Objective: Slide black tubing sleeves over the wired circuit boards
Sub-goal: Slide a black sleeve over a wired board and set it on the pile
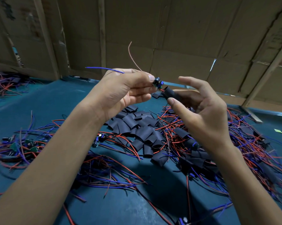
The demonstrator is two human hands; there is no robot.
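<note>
My left hand [127, 90] pinches a small wired circuit board [157, 82] between thumb and fingers, raised above the table. A blue wire [104, 69] and a red wire [132, 54] stick out behind that hand. My right hand [203, 109] holds a black tubing sleeve [170, 93] between thumb and fingers, its open end just below and right of the board. The board's other wires run into the sleeve's mouth. The board itself is outside the sleeve.
A heap of loose black sleeves [137, 132] lies mid-table on the teal mat [55, 101]. Bare wired boards [28, 145] lie left, sleeved ones among red and blue wires [244, 143] right. Cardboard walls [185, 38] stand behind.
</note>
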